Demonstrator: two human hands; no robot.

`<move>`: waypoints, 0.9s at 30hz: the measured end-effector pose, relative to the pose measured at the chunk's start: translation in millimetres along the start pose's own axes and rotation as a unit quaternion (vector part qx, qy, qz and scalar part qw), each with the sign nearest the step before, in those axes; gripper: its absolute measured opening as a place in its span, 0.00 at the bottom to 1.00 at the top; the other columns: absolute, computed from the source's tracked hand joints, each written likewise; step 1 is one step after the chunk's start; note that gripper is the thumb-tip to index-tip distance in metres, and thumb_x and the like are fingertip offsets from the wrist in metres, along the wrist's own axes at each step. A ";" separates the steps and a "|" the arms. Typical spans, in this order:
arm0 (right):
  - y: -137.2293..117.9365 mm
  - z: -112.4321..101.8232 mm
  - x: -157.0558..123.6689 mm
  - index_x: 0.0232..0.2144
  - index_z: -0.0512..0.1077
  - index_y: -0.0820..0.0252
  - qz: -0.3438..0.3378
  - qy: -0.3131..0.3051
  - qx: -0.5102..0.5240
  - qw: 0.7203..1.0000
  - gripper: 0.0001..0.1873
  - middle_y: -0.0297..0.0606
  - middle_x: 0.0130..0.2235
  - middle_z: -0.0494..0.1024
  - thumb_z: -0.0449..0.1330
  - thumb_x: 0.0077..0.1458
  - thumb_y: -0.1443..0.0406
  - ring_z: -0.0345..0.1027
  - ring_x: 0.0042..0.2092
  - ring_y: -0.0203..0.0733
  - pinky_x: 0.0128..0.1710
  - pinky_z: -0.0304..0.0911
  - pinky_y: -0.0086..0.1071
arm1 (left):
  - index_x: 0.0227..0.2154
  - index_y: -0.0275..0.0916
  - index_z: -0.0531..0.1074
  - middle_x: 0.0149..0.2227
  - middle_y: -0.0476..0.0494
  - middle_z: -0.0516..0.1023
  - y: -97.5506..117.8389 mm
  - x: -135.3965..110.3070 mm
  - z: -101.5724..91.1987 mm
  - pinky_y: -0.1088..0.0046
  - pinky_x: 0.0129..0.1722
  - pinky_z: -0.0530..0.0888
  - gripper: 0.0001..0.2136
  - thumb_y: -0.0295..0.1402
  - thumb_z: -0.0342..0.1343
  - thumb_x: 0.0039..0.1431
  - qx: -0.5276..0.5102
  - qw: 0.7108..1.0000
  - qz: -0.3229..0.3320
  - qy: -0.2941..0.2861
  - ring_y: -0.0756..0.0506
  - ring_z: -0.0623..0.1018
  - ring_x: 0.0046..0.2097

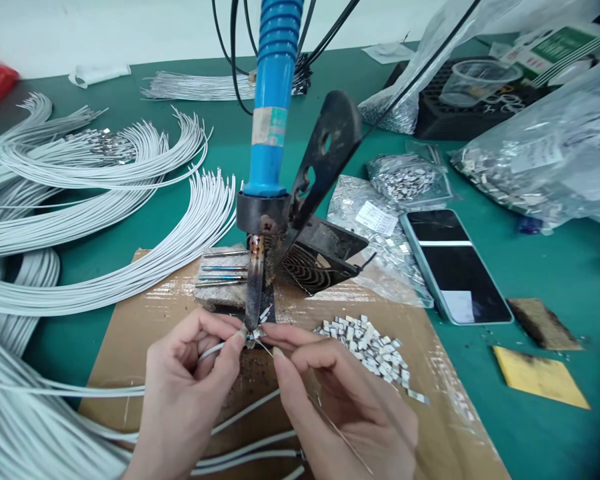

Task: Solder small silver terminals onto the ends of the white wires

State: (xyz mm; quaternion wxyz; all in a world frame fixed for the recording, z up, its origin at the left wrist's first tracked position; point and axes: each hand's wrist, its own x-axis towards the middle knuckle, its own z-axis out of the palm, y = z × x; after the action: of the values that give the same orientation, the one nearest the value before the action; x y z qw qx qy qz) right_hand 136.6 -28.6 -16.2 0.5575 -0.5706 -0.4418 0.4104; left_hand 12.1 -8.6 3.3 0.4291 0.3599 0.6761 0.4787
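Grip narrow on both sides. Left hand (pixel 190 380) pinches a white cable (pixel 211 351) near its end; right hand (pixel 340 380) pinches a thin wire (pixel 347 443) between thumb and forefinger. Cable end lies right at the tip of the soldering iron (pixel 267 167), a small metal piece (pixel 254 335) beside it; whether the two are joined is too small to tell.

Progress, by judgement: this joint looks partway, wire and iron tip meeting there. Cable's end points rightward and slightly away from the person; long axis nearly crosswise, rising a little toward the iron tip.

Outward from there. Left of the iron, nearest: loose white cables (pixel 30 427). Under the iron's tip: cardboard sheet (pixel 445 427). Right of the tip: heap of loose metal pieces (pixel 367 347), so plenty seems left. Iron itself stands tip down in a black stand (pixel 325 153). Left of it, a fanned cable bundle (pixel 180 257), no pieces clearly seen on its ends, probably to do. Right of it, phone (pixel 463 267) on the green desk (pixel 220 140). Farther left, a cluster of metal-tipped ends (pixel 105 143), apparently finished.
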 end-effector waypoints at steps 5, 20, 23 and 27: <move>-0.3 0.1 0.6 0.26 0.74 0.53 -0.007 0.000 -0.001 1.000 0.12 0.28 0.42 0.88 0.66 0.59 0.71 0.83 0.39 0.32 0.43 0.72 0.20 | 0.21 0.40 0.78 0.30 0.49 0.83 -0.7 0.5 0.0 0.84 0.27 0.71 0.06 0.29 0.68 0.49 0.000 1.000 0.010 -0.002 0.52 0.77 0.28; 1.9 -1.5 1.7 0.26 0.75 0.54 -0.010 0.001 -0.011 1.000 0.11 0.35 0.40 0.88 0.67 0.59 0.69 0.84 0.38 0.39 0.39 0.75 0.27 | 0.21 0.39 0.78 0.28 0.51 0.81 1.4 1.0 1.8 0.87 0.28 0.72 0.06 0.26 0.69 0.48 -0.044 0.999 0.001 -0.015 0.54 0.78 0.28; 1.9 -1.7 2.1 0.25 0.75 0.55 -0.018 0.003 -0.017 1.000 0.11 0.37 0.39 0.89 0.68 0.59 0.69 0.84 0.37 0.40 0.37 0.76 0.27 | 0.21 0.39 0.78 0.28 0.50 0.82 0.9 0.9 0.9 0.86 0.27 0.72 0.06 0.27 0.69 0.49 -0.038 0.999 0.000 -0.017 0.53 0.78 0.28; 2.2 -1.6 2.8 0.26 0.76 0.55 -0.026 0.004 -0.009 1.000 0.11 0.37 0.39 0.89 0.68 0.58 0.70 0.84 0.37 0.40 0.40 0.77 0.28 | 0.22 0.39 0.78 0.29 0.49 0.82 0.0 1.2 0.0 0.84 0.24 0.68 0.05 0.28 0.68 0.49 -0.022 1.000 0.002 -0.022 0.53 0.74 0.27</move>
State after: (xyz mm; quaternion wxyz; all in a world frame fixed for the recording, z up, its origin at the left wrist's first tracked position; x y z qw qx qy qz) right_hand 139.0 -26.3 -18.2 0.5649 -0.5652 -0.4581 0.3894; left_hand 11.7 -7.5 3.0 0.4507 0.3619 0.6550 0.4867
